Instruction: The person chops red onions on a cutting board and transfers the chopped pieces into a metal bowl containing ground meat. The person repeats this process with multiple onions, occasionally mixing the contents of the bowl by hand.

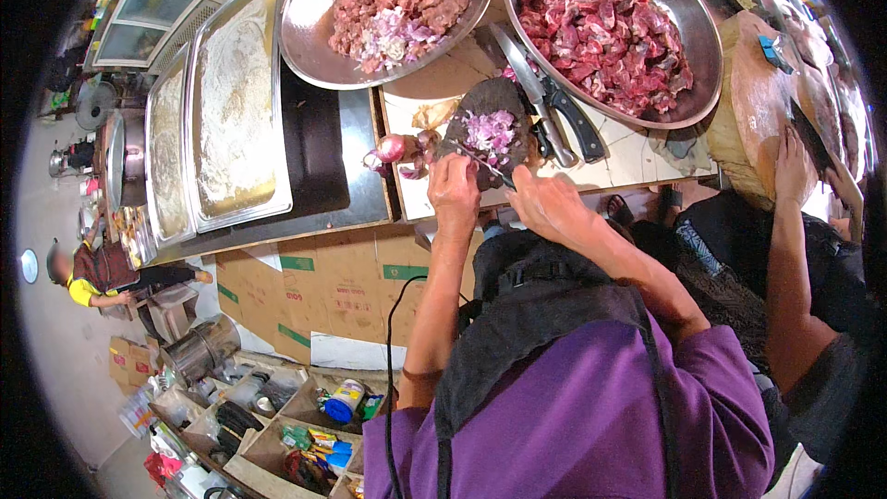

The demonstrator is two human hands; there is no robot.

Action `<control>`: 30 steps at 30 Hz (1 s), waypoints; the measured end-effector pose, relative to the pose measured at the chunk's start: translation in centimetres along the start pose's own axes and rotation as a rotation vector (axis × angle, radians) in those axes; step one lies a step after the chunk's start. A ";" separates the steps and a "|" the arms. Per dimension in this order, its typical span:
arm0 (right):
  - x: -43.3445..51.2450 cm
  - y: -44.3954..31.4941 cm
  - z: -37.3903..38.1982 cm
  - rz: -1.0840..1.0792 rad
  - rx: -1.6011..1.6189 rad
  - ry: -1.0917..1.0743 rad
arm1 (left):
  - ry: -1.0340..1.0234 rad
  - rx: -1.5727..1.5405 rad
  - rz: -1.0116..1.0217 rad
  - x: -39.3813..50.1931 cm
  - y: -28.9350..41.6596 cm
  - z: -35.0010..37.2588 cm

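Observation:
On a small dark chopping board (pixel 487 91) lies a pile of chopped red onion (pixel 490 130). My right hand (pixel 551 204) grips a small knife (pixel 490 166), its blade slanting across the near part of the board. Close to the blade is my left hand (pixel 454 184), fingers curled down; what is under them is hidden. Left of the board sit a whole red onion (pixel 391 148) and several other onion pieces. A large knife (pixel 520 66) and a black-handled knife (pixel 578 125) lie to the right of the board.
Behind the board stand a steel bowl of ground meat with chopped onion (pixel 305 55) and a steel bowl of cut red meat (pixel 700 62). Floured metal trays (pixel 239 118) are at left. At right, another person's hand (pixel 795 166) rests by a knife on a thick wooden block (pixel 745 104).

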State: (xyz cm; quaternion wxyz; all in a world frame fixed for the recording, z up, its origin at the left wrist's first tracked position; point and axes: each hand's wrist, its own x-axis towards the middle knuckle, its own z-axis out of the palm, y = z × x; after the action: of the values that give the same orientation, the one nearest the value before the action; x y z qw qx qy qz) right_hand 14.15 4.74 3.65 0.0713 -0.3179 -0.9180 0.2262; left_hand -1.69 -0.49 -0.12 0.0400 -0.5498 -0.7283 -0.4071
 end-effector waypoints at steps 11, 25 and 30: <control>0.5 -0.6 -0.1 0.131 0.080 -0.049 | -0.029 -0.077 -0.075 0.3 -0.5 -0.4; 0.8 1.8 -0.6 0.199 0.092 -0.046 | -0.063 -0.123 -0.028 2.0 0.7 2.4; 0.9 1.5 -1.2 0.236 0.104 -0.084 | -0.019 -0.102 -0.009 1.8 0.6 2.2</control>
State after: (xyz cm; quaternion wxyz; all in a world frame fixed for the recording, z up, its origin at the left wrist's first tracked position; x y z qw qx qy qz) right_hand 14.59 6.76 3.98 0.0220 -0.4098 -0.8634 0.2934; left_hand -1.07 2.33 -0.38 0.0032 -0.5519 -0.7092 -0.4387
